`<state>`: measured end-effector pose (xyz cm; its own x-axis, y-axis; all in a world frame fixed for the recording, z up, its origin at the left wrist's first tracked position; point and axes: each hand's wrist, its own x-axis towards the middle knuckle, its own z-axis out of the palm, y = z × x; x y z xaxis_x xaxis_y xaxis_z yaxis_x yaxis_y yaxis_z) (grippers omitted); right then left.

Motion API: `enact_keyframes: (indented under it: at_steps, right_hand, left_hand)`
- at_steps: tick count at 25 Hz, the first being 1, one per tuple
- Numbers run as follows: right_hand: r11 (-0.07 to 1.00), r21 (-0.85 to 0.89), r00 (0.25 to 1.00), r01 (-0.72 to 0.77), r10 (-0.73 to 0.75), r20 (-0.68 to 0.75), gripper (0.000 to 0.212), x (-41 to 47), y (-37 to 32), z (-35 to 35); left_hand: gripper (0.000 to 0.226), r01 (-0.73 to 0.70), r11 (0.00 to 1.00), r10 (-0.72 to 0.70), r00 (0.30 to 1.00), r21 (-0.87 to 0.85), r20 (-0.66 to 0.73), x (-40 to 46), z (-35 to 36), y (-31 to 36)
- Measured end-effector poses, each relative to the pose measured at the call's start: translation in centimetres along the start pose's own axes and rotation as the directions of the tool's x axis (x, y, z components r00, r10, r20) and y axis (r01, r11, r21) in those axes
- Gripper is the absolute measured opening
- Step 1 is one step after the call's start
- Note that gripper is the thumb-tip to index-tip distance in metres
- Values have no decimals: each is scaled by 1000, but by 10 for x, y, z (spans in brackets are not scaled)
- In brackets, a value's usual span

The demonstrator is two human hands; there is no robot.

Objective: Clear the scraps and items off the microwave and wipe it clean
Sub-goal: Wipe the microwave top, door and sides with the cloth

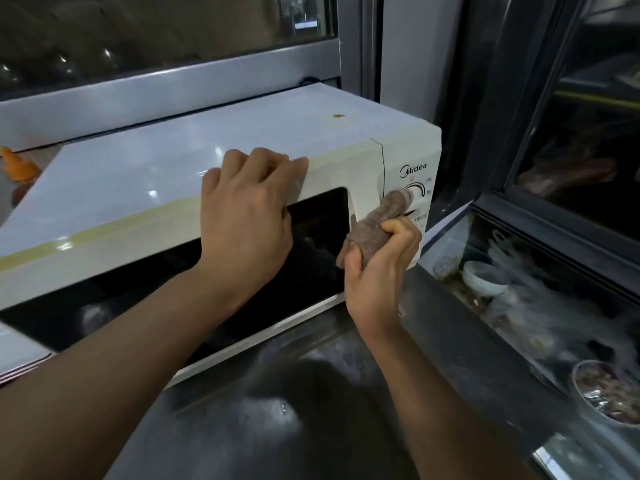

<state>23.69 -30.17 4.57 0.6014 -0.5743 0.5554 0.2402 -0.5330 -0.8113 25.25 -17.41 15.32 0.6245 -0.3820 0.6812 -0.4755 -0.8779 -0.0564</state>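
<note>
Head view: a white microwave (214, 174) stands on the steel table (263, 427), an orange spot (337, 116) on its top. The left hand (247, 216) rests on its front top edge, fingers (266, 161) curled over, clamping nothing. The right hand (379, 268) grips a brown cloth (379, 223), pressed to the dial (417, 192). At right, a bowl (483, 277) and a dish (609, 396) hold blurred contents.

Dim, glare on top (edges blurred)

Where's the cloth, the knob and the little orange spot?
cloth (375, 226), head view, middle of the rolled part.
knob (418, 190), head view, its white upper rim.
orange spot (337, 116), head view, centre of the stain.
</note>
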Motion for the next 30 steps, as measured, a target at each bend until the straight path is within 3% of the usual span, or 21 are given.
enact_keyframes:
  at_steps: [6, 12, 19, 24, 27, 30]
  right_hand:
    - [985, 64, 987, -161, 160, 21, 38, -36, 32, 10]
    - [920, 45, 918, -390, 384, 98, 27, -47, 49, 19]
    - [885, 26, 863, -465, 446, 238, 31, -29, 74, 5]
    - [826, 39, 822, -562, 552, 141, 23, 25, 112, -18]
    - [737, 163, 753, -656, 625, 208, 20, 37, 113, -22]
    - [701, 233, 731, -674, 679, 74, 27, 17, 92, -8]
  left_hand:
    - [57, 2, 1000, -2, 1000, 4, -17, -1, 0, 0]
    - [55, 0, 1000, 0, 1000, 28, -18, -1, 1, -1]
    - [56, -19, 999, 19, 1000, 44, -11, -3, 2, -3]
    - [55, -15, 998, 16, 1000, 64, -21, -3, 3, -3]
    - [54, -17, 998, 19, 999, 67, -31, -3, 4, -1]
    - [55, 5, 998, -4, 1000, 58, -26, -2, 3, -1]
